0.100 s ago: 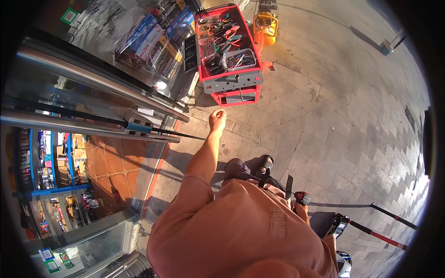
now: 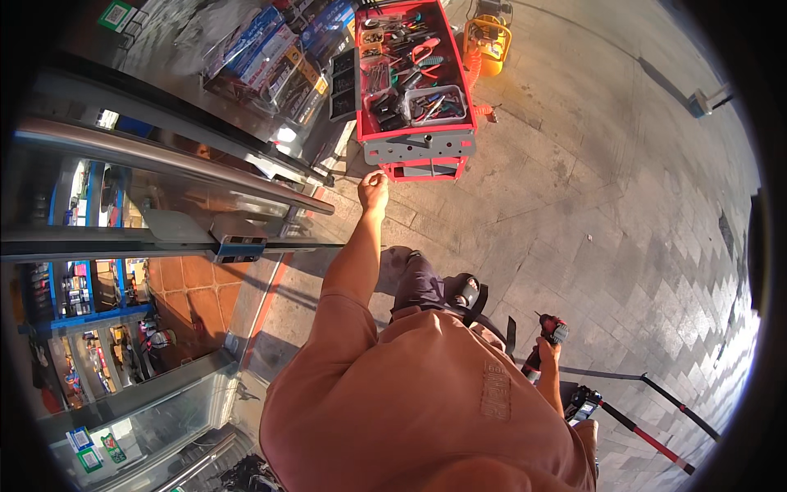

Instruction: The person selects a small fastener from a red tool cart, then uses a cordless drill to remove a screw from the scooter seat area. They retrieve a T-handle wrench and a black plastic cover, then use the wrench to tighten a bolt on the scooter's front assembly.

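Note:
My left hand (image 2: 373, 190) is stretched forward with its fingers curled together; what they hold, if anything, is too small to make out. It is just short of the lower end of a red tool cart (image 2: 469, 61) full of pliers, small tools and bins (image 2: 434, 104), with a grey perforated panel (image 2: 393, 146) on its end. My right hand (image 2: 546, 351), at my right side, is closed on a red and black cordless drill (image 2: 556, 329).
Glass doors with steel bars (image 2: 205, 176) stand at my left, before shop shelves (image 2: 94, 287). Packaged goods (image 2: 279, 74) lie behind glass at the upper left. A yellow machine (image 2: 490, 49) with orange hose is beyond the cart. Red-and-black poles (image 2: 648, 439) lie at lower right on grey paving (image 2: 623, 230).
My left hand has moved slightly up and left, nearer the cart's lower end. The drill in my right hand has swung up and to the right, and my feet have shifted.

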Action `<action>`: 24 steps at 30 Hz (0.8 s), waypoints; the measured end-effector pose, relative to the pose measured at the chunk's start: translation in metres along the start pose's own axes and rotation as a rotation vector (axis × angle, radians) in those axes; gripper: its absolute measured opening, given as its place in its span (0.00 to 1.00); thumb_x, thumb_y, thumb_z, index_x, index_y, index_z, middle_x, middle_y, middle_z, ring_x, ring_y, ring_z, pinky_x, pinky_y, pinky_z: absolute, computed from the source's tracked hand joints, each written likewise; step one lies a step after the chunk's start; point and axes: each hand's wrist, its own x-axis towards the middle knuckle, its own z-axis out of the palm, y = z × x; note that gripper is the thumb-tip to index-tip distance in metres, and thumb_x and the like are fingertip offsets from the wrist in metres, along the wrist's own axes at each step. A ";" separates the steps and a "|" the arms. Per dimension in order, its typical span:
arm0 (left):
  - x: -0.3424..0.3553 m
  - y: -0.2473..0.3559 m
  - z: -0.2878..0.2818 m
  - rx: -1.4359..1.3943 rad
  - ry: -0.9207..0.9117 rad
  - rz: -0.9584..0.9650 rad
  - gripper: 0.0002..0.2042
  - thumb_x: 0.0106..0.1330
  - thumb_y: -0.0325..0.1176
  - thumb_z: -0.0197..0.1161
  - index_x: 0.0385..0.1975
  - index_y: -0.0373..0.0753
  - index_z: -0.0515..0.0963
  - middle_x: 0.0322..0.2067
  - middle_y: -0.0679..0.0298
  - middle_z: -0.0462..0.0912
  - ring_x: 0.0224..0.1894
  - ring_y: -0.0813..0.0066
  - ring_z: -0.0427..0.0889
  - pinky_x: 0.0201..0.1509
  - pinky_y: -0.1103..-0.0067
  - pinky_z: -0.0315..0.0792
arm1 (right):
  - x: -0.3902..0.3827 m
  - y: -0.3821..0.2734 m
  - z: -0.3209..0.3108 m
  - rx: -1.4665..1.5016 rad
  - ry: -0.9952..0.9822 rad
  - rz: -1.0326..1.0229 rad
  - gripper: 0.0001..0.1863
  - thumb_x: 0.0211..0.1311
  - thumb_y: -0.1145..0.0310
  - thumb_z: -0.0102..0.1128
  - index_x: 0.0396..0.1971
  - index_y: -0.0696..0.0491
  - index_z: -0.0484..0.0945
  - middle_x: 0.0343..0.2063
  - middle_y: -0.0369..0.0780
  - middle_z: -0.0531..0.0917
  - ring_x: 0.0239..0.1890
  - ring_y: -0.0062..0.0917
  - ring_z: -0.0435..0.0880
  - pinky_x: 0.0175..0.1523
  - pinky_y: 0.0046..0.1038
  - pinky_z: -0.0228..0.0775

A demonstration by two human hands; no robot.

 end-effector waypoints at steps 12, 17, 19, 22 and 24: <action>0.289 0.009 -0.056 0.677 0.570 0.390 0.08 0.51 0.31 0.61 0.29 0.38 0.81 0.27 0.56 0.82 0.33 0.56 0.80 0.40 0.67 0.73 | 0.024 -0.247 0.095 -0.060 0.103 -0.013 0.18 0.44 0.75 0.61 0.40 0.54 0.76 0.26 0.35 0.77 0.19 0.21 0.75 0.25 0.24 0.71; 0.315 0.017 -0.058 0.798 0.468 0.310 0.06 0.50 0.30 0.63 0.28 0.39 0.81 0.29 0.57 0.82 0.36 0.58 0.78 0.44 0.68 0.70 | 0.028 -0.292 0.133 -0.208 0.042 0.046 0.19 0.41 0.77 0.60 0.40 0.54 0.76 0.24 0.36 0.77 0.18 0.24 0.76 0.24 0.25 0.72; 0.324 0.024 -0.055 0.795 0.453 0.362 0.06 0.50 0.28 0.64 0.29 0.40 0.81 0.29 0.60 0.81 0.37 0.60 0.77 0.44 0.69 0.69 | 0.034 -0.308 0.151 -0.233 0.077 0.130 0.19 0.41 0.78 0.60 0.39 0.54 0.76 0.24 0.36 0.78 0.18 0.24 0.76 0.23 0.25 0.72; 0.340 0.032 -0.049 0.723 0.389 0.349 0.07 0.51 0.26 0.65 0.31 0.40 0.80 0.30 0.61 0.79 0.38 0.61 0.76 0.45 0.68 0.69 | 0.039 -0.337 0.176 -0.308 0.015 0.121 0.17 0.42 0.77 0.61 0.38 0.54 0.76 0.24 0.37 0.78 0.17 0.24 0.76 0.23 0.25 0.70; 0.355 0.037 -0.047 0.701 0.362 0.463 0.07 0.50 0.26 0.65 0.30 0.40 0.79 0.32 0.61 0.79 0.39 0.60 0.76 0.45 0.68 0.69 | 0.037 -0.355 0.190 -0.383 0.004 0.148 0.17 0.44 0.75 0.62 0.38 0.55 0.76 0.24 0.37 0.78 0.18 0.24 0.77 0.23 0.25 0.70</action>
